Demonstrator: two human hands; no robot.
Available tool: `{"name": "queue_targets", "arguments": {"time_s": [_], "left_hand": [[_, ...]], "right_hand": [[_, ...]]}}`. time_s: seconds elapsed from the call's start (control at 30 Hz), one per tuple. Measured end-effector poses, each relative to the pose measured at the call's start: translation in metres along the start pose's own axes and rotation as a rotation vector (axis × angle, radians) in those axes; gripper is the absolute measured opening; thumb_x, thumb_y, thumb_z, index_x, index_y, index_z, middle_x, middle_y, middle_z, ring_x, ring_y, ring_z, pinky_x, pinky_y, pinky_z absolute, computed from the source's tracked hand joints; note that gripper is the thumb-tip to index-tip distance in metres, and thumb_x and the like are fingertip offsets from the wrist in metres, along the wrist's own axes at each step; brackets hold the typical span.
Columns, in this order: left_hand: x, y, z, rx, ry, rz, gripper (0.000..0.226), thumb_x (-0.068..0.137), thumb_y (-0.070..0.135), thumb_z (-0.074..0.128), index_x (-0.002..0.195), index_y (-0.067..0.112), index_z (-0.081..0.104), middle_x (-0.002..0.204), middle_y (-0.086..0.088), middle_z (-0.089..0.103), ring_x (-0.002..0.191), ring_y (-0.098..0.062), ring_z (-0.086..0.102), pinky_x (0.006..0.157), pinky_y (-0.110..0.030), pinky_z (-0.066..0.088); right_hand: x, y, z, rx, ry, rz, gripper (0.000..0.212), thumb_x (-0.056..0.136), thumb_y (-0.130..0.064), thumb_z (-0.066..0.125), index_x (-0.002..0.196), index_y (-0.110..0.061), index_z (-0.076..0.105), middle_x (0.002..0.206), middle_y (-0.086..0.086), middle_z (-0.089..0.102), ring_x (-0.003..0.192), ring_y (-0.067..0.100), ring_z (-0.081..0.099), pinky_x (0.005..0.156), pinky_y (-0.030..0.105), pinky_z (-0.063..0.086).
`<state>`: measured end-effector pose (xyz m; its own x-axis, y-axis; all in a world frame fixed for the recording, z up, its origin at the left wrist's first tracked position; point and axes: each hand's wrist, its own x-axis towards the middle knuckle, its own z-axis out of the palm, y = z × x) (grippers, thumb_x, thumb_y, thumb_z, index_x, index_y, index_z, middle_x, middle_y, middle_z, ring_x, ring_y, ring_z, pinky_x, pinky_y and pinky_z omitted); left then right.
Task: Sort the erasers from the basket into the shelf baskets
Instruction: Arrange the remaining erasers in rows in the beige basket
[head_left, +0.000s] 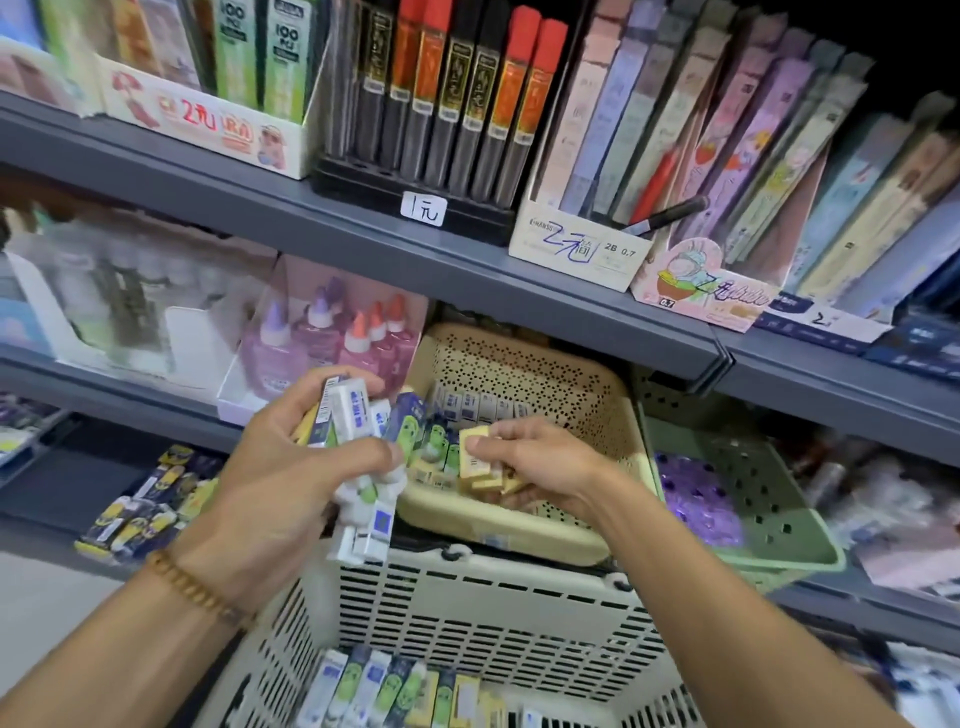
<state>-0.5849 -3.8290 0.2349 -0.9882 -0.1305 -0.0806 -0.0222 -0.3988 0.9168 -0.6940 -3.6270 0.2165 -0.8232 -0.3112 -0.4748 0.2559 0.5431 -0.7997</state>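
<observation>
Head view: left hand (280, 467) grips a bunch of erasers (353, 410) above the white basket's (467, 613) rim; right hand (540, 467) pinches a yellow eraser (475, 449) inside the beige shelf basket (519, 364), near its front edge, under the shelf lip.

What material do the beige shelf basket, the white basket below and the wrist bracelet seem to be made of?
Beige shelf basket: probably matte moulded plastic, judging by its evenly punched small holes.
White basket: probably rigid plastic, with regular moulded slots.
Bracelet: round brown beads, possibly wood, but too blurred to be sure.
</observation>
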Motion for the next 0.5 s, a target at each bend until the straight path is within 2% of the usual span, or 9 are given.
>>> {"name": "queue_targets", "arguments": {"time_s": [0.07, 0.17, 0.23, 0.27, 0.33, 0.37, 0.43, 0.5], "left_hand": [[0.001, 0.001, -0.001, -0.010, 0.033, -0.004, 0.053, 0.040, 0.003, 0.077, 0.087, 0.025, 0.069, 0.077, -0.008, 0.059, 0.063, -0.024, 0.059, 0.069, -0.049, 0.037], [0.002, -0.001, 0.001, -0.008, 0.064, 0.002, 0.044, 0.050, 0.002, 0.072, 0.086, 0.026, 0.068, 0.074, -0.005, 0.059, 0.060, -0.022, 0.056, 0.069, -0.047, 0.036], [0.001, -0.002, 0.002, 0.001, 0.063, 0.003, 0.042, 0.050, 0.002, 0.072, 0.085, 0.026, 0.068, 0.070, -0.005, 0.058, 0.060, -0.022, 0.055, 0.068, -0.047, 0.035], [0.001, -0.002, 0.003, 0.005, 0.057, 0.000, 0.042, 0.050, 0.002, 0.072, 0.084, 0.026, 0.068, 0.069, -0.005, 0.058, 0.060, -0.023, 0.055, 0.068, -0.047, 0.036], [0.001, -0.002, 0.003, 0.003, 0.041, -0.008, 0.040, 0.051, 0.002, 0.072, 0.082, 0.027, 0.068, 0.065, -0.003, 0.058, 0.059, -0.022, 0.057, 0.064, -0.044, 0.036], [0.000, -0.001, 0.004, 0.001, 0.037, -0.011, 0.039, 0.051, 0.003, 0.072, 0.081, 0.027, 0.068, 0.063, -0.002, 0.058, 0.058, -0.022, 0.058, 0.062, -0.041, 0.036], [0.001, -0.001, 0.004, -0.004, 0.029, -0.017, 0.042, 0.050, 0.001, 0.073, 0.082, 0.027, 0.068, 0.063, -0.002, 0.057, 0.060, -0.023, 0.059, 0.062, -0.041, 0.038], [0.000, 0.000, 0.005, -0.012, 0.022, -0.026, 0.055, 0.040, -0.007, 0.076, 0.083, 0.026, 0.069, 0.067, -0.006, 0.056, 0.062, -0.025, 0.058, 0.068, -0.048, 0.037]], "right_hand": [[0.008, -0.005, 0.017, -0.154, 0.025, -0.022, 0.024, 0.084, -0.043, 0.072, 0.072, -0.023, 0.067, 0.068, -0.007, 0.065, 0.055, 0.007, 0.057, 0.049, 0.017, 0.046], [0.017, -0.006, 0.030, -0.260, 0.063, -0.044, 0.027, 0.085, -0.047, 0.070, 0.075, -0.021, 0.069, 0.068, -0.006, 0.059, 0.057, 0.006, 0.051, 0.053, 0.013, 0.044], [0.018, -0.006, 0.026, -0.237, 0.049, -0.023, 0.013, 0.096, -0.029, 0.060, 0.088, -0.021, 0.068, 0.086, -0.007, 0.059, 0.075, 0.008, 0.058, 0.073, 0.025, 0.052], [0.016, -0.005, 0.021, -0.211, 0.043, -0.003, 0.013, 0.098, -0.018, 0.055, 0.100, -0.021, 0.068, 0.099, -0.008, 0.060, 0.085, 0.011, 0.062, 0.077, 0.029, 0.055], [0.009, -0.003, 0.005, -0.136, 0.068, 0.025, 0.027, 0.097, -0.006, 0.051, 0.120, -0.016, 0.063, 0.110, 0.000, 0.062, 0.089, 0.016, 0.067, 0.075, 0.031, 0.059], [0.005, 0.000, -0.004, -0.146, 0.105, 0.022, 0.026, 0.096, -0.006, 0.053, 0.118, -0.015, 0.064, 0.108, 0.000, 0.064, 0.088, 0.015, 0.067, 0.077, 0.032, 0.058], [-0.003, 0.007, -0.022, -0.184, 0.186, 0.023, 0.018, 0.095, -0.010, 0.057, 0.101, -0.019, 0.071, 0.103, -0.006, 0.066, 0.090, 0.008, 0.062, 0.085, 0.033, 0.050], [-0.010, 0.016, -0.035, -0.178, 0.223, 0.046, 0.018, 0.094, -0.011, 0.059, 0.090, -0.022, 0.073, 0.098, -0.009, 0.067, 0.085, 0.003, 0.057, 0.080, 0.028, 0.044]]}}
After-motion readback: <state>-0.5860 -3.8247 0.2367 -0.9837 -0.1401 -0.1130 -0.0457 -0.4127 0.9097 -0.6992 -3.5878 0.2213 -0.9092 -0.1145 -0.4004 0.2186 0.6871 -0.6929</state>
